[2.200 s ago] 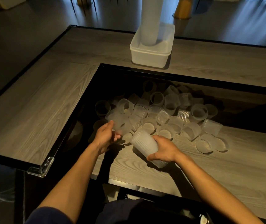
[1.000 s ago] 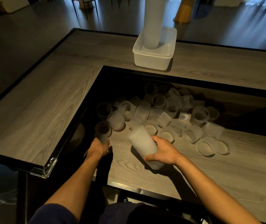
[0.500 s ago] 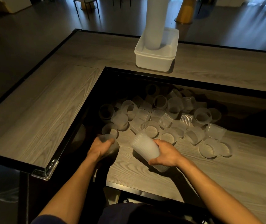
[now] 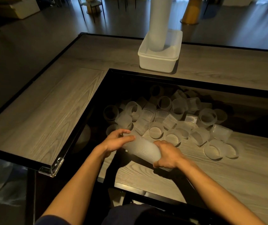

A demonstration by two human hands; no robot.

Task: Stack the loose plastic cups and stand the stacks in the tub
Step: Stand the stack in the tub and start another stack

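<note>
A short stack of frosted ribbed plastic cups (image 4: 143, 149) lies tilted between my hands, above the low wooden surface. My right hand (image 4: 166, 154) grips its lower right end. My left hand (image 4: 116, 141) is closed over the upper left end, where a cup sits on the stack. Several loose cups (image 4: 170, 120) lie in a heap just beyond my hands. A white tub (image 4: 158, 60) stands on the far raised tabletop, with a tall cup stack (image 4: 159, 21) upright in it.
A raised wooden tabletop (image 4: 45, 111) with a black edge wraps the left and far sides of the sunken area. A clear corner guard (image 4: 52, 166) caps its near corner. Chair legs and a yellow pillar base stand on the floor behind.
My left hand picked up a loose cup from the left of the heap and brought it right onto the top of the stack held in my right hand.
</note>
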